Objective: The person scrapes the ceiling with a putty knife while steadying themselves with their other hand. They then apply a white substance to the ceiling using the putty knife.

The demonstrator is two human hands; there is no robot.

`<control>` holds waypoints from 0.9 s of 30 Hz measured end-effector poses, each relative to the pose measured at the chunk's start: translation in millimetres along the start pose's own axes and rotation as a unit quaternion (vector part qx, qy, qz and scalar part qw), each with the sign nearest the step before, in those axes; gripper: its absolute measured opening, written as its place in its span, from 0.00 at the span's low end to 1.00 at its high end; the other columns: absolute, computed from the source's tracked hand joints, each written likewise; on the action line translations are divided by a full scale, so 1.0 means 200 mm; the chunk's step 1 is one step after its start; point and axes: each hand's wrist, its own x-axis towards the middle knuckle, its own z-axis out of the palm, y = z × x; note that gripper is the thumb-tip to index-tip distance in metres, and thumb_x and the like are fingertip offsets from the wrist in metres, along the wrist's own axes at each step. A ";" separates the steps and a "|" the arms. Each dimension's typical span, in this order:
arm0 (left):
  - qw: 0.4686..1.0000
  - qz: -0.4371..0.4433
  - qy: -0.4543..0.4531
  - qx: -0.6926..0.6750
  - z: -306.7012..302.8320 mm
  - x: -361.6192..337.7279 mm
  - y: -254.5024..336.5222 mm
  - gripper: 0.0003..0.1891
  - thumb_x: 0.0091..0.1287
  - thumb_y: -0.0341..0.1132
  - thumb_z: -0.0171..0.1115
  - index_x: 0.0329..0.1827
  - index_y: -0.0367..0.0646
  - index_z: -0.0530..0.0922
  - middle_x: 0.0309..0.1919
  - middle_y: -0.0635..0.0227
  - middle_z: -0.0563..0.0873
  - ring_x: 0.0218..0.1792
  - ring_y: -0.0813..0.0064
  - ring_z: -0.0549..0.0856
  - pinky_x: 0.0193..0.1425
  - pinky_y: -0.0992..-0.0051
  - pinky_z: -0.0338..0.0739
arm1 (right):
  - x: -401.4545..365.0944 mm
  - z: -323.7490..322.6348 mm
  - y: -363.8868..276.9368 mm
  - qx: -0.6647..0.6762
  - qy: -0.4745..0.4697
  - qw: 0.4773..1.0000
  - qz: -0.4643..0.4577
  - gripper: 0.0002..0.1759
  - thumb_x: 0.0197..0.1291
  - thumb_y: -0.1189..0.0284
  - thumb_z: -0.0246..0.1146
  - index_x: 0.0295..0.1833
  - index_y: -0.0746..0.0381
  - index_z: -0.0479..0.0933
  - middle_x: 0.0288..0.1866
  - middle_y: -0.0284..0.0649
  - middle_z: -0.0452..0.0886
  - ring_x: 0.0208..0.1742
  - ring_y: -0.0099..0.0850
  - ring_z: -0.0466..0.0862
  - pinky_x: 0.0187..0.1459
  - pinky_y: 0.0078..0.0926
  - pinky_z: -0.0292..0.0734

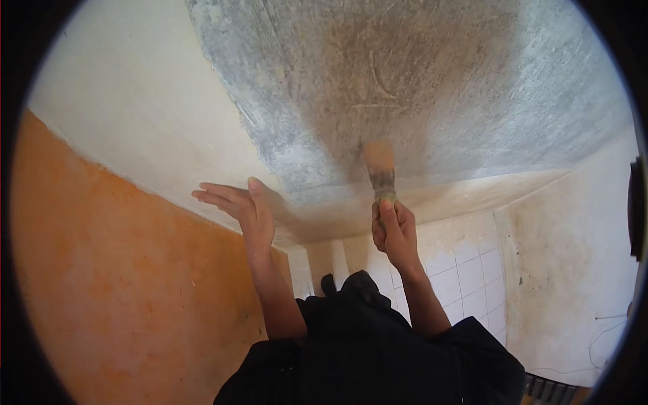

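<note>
Your right hand point(395, 233) wraps the brush point(382, 177) handle; above the grip, bristles meet the ceiling point(439, 81). Your left hand point(236, 202) lies open, left of the grip, near the wall point(135, 115). Pressing hard could slide the handle through your fist.

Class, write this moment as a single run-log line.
left hand: open, at white wall | right hand: gripping paintbrush | paintbrush: bristles up at grey ceiling

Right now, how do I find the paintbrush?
Look at the big grey patch of ceiling. Near its lower edge, the right hand grips a paintbrush pointing up. It is the only tool, with tan bristles blurred against the grey.
</note>
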 end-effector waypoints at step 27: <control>0.996 0.047 0.044 0.061 0.08 0.03 -0.15 0.51 0.74 0.62 0.38 0.72 0.29 0.18 0.70 0.30 0.16 0.72 0.34 0.17 0.73 0.35 0.27 | 0.00 -0.04 0.05 -0.105 0.060 0.993 0.004 0.22 0.76 0.54 0.49 0.34 0.60 0.70 0.14 0.23 0.60 0.11 0.11 0.56 0.13 0.15 0.49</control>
